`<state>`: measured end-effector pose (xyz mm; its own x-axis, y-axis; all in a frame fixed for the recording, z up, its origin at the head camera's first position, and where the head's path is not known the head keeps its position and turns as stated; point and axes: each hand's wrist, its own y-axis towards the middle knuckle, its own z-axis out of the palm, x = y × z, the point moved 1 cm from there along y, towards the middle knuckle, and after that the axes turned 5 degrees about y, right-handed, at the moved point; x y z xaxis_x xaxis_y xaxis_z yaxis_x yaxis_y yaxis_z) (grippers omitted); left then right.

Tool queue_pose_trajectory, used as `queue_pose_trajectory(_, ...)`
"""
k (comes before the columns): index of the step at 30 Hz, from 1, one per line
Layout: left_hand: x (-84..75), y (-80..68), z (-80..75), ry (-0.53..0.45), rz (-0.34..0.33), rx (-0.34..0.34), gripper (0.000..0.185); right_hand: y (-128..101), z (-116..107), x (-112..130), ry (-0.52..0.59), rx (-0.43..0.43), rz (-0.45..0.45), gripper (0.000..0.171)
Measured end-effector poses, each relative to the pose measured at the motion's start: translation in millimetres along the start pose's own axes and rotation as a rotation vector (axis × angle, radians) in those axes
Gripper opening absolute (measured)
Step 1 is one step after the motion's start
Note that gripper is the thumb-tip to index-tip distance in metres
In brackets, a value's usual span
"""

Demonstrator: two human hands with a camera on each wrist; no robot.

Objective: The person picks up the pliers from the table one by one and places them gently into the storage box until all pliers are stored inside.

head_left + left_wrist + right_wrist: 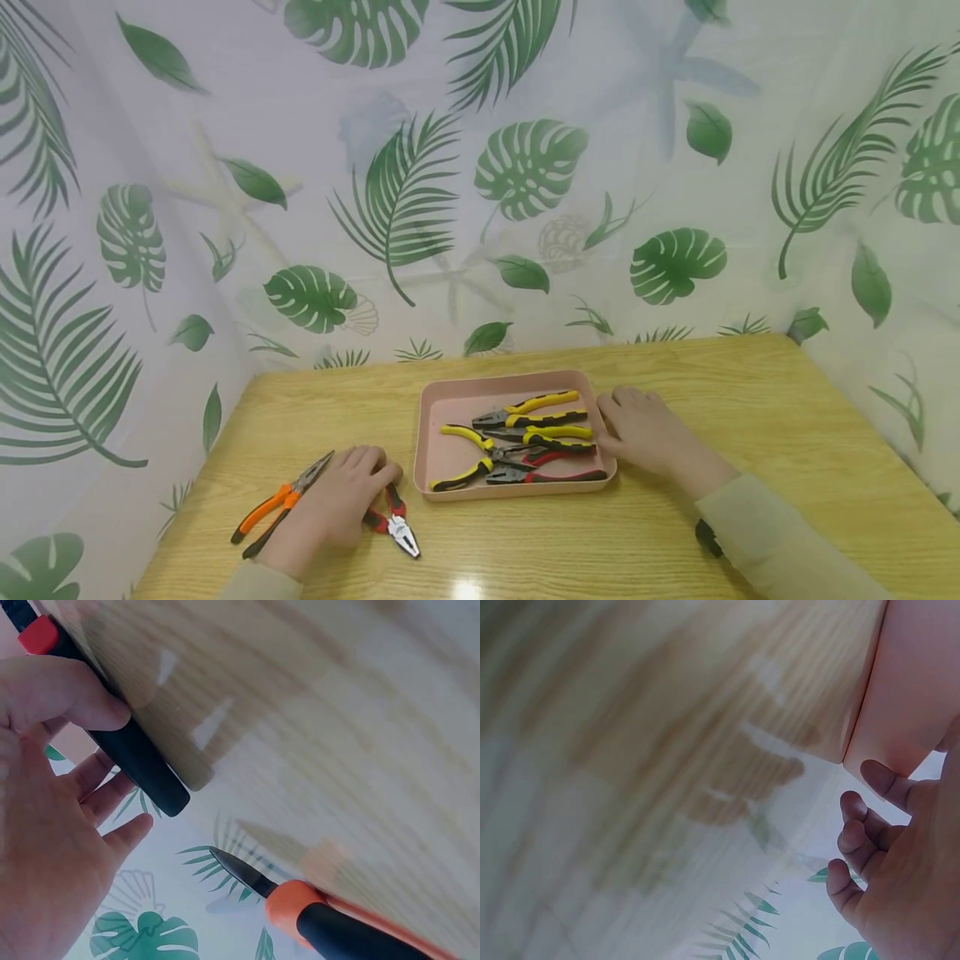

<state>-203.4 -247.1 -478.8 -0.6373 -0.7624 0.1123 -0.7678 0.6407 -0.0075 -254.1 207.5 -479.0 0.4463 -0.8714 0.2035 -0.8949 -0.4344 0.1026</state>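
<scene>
A pink tray (429,417) in the middle of the wooden table holds several pliers (525,437) with yellow-black and red-black handles. My left hand (352,487) lies flat on the table to the tray's left, over the handles of red-black pliers (399,529). In the left wrist view my left hand (45,847) has its thumb on the black handle (139,761) and its fingers straight. Orange-black long-nose pliers (277,504) (330,922) lie just left of that hand. My right hand (637,425) (900,855) rests against the tray's right rim (915,690), fingers loosely bent and holding nothing.
The wooden table (712,392) is walled in at the back and on both sides by a white curtain (480,208) printed with green leaves. Bare wood lies to the right of the tray and along the front edge.
</scene>
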Motion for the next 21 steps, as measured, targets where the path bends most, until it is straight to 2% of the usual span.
queue_pose_trajectory(10, -0.4, 0.4, -3.0, 0.001, 0.006, 0.018, 0.075, 0.8, 1.9, -0.5, -0.003, 0.014, 0.007, 0.019)
queue_pose_trajectory(15, -2.4, 2.5, 0.1, 0.006, 0.033, 0.012, 0.071, 0.5, 2.2, -0.2, 0.001, 0.004, 0.011, 0.018)
queue_pose_trajectory(21, -3.3, 5.3, 2.1, 0.038, 0.042, 0.045, 0.076, 0.1, 3.6, -0.1, 0.005, -0.005, 0.006, 0.018)
